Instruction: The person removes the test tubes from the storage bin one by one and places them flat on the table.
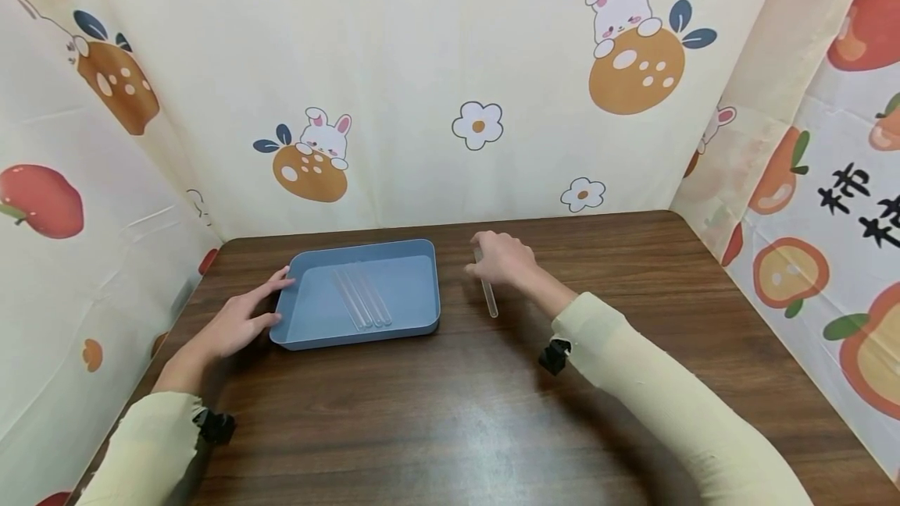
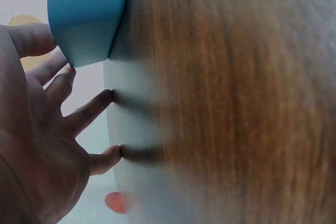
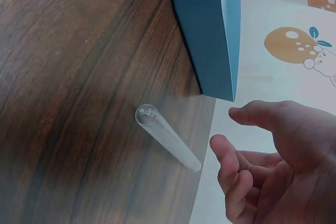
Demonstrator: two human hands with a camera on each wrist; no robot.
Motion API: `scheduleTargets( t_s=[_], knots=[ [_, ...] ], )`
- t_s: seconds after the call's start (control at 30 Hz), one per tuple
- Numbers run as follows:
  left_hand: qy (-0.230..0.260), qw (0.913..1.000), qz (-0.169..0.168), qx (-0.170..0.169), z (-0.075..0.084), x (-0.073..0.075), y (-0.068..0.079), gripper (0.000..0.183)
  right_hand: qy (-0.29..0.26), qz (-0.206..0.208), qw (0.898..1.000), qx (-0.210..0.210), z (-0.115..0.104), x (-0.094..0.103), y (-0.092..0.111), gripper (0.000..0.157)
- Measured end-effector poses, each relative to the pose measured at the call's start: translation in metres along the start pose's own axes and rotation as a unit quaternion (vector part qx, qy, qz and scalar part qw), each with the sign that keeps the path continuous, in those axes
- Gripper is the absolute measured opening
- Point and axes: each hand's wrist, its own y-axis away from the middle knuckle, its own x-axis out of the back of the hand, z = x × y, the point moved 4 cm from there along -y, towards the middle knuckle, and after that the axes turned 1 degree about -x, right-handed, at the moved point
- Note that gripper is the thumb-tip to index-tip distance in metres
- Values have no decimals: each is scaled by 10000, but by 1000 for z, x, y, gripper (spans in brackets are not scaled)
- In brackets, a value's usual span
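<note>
A clear test tube [image 1: 491, 299] lies on the table to the right of a blue tray [image 1: 295, 343]. Over its far end is my right hand [image 1: 502, 258], which partly covers it in the head view. The right wrist view has the thumb and bent fingers [image 3: 227, 153] apart, just beyond the test tube [image 3: 170, 141], with nothing between them. My left hand [image 1: 235, 320] rests its thumb and fingers, spread and mostly straight, at the tray's left side. Two of its fingertips [image 2: 107, 97] reach down to the table. Inside the tray lie several clear test tubes [image 1: 364, 303], side by side.
The brown wooden table [image 1: 394, 428] runs back to a cream curtain [image 1: 415, 170] printed with rabbits and fruit. Similar printed cloth hangs at the left [image 1: 70, 287] and right [image 1: 794, 201] sides. Each sleeve end carries a small black device [image 1: 555, 355].
</note>
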Motion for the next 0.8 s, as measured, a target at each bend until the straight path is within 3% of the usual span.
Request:
scheduleTargets(
  t_s=[0.8],
  knots=[
    [-26,10000,-10,1,4,2,1,64,12,-206,9987,461,-38,-7,-7,62]
  ],
)
